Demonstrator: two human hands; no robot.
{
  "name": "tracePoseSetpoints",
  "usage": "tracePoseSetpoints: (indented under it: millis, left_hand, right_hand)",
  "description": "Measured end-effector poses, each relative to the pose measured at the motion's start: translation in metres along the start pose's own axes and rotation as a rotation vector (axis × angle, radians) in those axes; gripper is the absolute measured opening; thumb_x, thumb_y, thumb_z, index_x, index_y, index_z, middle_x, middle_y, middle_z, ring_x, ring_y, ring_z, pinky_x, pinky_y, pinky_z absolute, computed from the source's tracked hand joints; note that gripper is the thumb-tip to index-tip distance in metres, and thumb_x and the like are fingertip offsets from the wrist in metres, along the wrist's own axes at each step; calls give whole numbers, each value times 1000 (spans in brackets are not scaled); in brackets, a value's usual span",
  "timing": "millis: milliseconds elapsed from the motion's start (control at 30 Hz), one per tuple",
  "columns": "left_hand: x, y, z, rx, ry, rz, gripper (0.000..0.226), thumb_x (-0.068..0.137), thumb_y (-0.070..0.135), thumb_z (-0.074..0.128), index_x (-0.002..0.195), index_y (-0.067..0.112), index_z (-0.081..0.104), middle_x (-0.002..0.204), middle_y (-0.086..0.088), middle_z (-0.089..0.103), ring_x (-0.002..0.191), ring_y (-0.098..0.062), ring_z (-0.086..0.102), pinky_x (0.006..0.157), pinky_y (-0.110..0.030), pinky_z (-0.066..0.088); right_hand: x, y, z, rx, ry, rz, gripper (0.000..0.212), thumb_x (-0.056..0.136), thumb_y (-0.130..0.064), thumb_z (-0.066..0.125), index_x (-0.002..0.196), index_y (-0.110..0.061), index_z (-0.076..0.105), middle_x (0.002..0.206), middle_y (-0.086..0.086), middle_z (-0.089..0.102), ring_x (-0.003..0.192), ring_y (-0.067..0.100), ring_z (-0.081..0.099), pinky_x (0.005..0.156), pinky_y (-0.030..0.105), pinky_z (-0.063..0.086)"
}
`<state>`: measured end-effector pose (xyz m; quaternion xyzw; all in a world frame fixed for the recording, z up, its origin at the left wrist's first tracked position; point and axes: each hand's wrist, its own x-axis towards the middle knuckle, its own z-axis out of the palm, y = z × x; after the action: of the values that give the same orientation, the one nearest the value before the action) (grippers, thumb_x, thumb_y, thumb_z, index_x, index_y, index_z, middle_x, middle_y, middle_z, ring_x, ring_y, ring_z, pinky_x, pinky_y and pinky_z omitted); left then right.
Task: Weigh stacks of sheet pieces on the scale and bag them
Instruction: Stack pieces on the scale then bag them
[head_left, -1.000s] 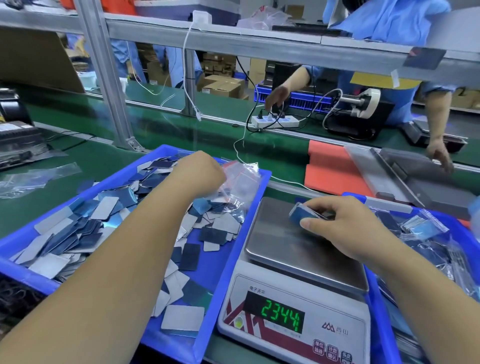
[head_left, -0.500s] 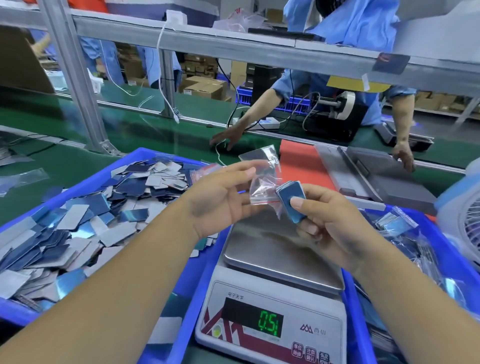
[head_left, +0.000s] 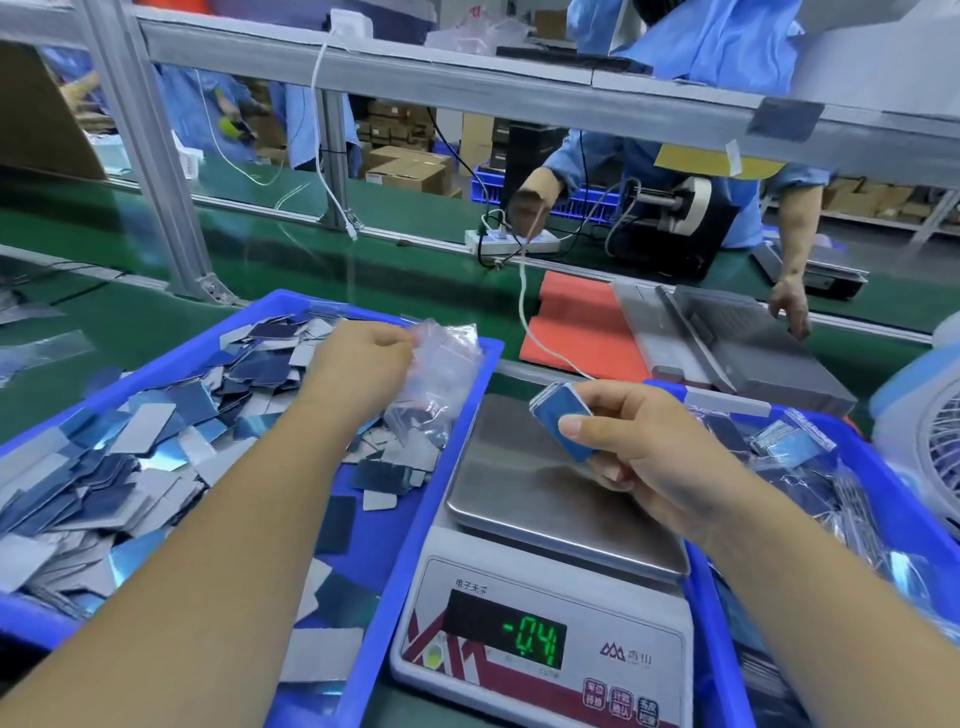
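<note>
Stack of blue sheet pieces (head_left: 563, 422) pinched in right hand (head_left: 644, 457), held just above steel pan of scale (head_left: 540, 571) reading -0.4. Left hand (head_left: 358, 369) curled around clear plastic bags (head_left: 441, 364) over left blue tray (head_left: 457, 415) heaped with loose sheet pieces (head_left: 130, 457). Bagged pieces (head_left: 789, 441) in right blue tray (head_left: 883, 483).
</note>
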<state>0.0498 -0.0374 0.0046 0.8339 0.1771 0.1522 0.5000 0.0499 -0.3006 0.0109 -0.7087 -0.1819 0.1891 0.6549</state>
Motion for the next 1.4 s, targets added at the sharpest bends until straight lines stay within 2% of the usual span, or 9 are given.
tracePoseSetpoints:
  millis: [133,233,333,400,567,700,833,900,1400]
  left_hand:
    - [0,-2,-6,315,114,122,22,89,18,49,82,17,71,60,9,62,62,-18,48,54,-26,36]
    - [-8,15,3,5,113,207,26,92,18,55,91,32,78,68,19,67,62,-6,52,55,-14,44]
    - [-23,32,14,-592,-252,61,27,96,14,59,89,28,80,70,15,68,63,-2,58,61,-16,45]
    - [-34,35,22,-729,-520,15,26,97,13,58,94,21,82,81,4,71,73,-10,63,72,-27,49]
    - [-40,35,33,-795,-609,-40,23,99,16,55,103,15,78,99,-12,60,90,-27,54,84,-40,44]
    - [-41,33,29,-669,-714,-44,43,85,30,72,124,14,67,101,-4,64,83,-16,61,70,-28,48]
    - [-48,34,35,-427,-594,59,15,83,7,79,89,17,70,72,6,66,64,-6,60,66,-27,42]
    - [-49,33,37,-432,-561,72,17,84,3,76,78,16,67,63,5,63,57,-7,57,61,-25,42]
    - [-48,29,30,-281,-654,141,25,89,10,73,68,23,76,61,6,63,54,-4,53,53,-16,44]
  right_hand:
    - [0,-1,0,-6,11,6,15,78,-16,72,93,-16,77,75,1,58,47,11,30,43,18,26]
    - [0,-1,1,12,8,-5,11,86,-8,70,94,-12,75,75,2,58,46,11,31,44,18,26]
    - [-1,-2,2,87,19,-21,16,78,-15,72,93,-16,76,74,0,59,45,9,33,43,17,28]
    - [-1,-3,3,155,15,-44,18,76,-17,70,93,-18,76,72,-1,59,45,8,33,41,16,28]
    - [-1,-4,2,178,42,-89,20,76,-14,73,96,-15,77,78,4,60,43,8,33,42,17,27]
    - [1,-3,0,184,94,-103,17,85,-6,66,98,-11,76,75,4,60,42,8,32,41,17,27]
    - [1,-4,1,181,77,-116,21,78,-13,70,99,-12,75,79,5,62,43,10,33,42,18,29]
    - [0,-5,2,189,83,-119,25,73,-17,72,98,-13,76,81,5,64,44,10,33,42,18,30]
    - [-3,-7,-1,3,42,-110,26,74,-18,73,99,-15,76,83,13,60,60,19,35,47,23,29]
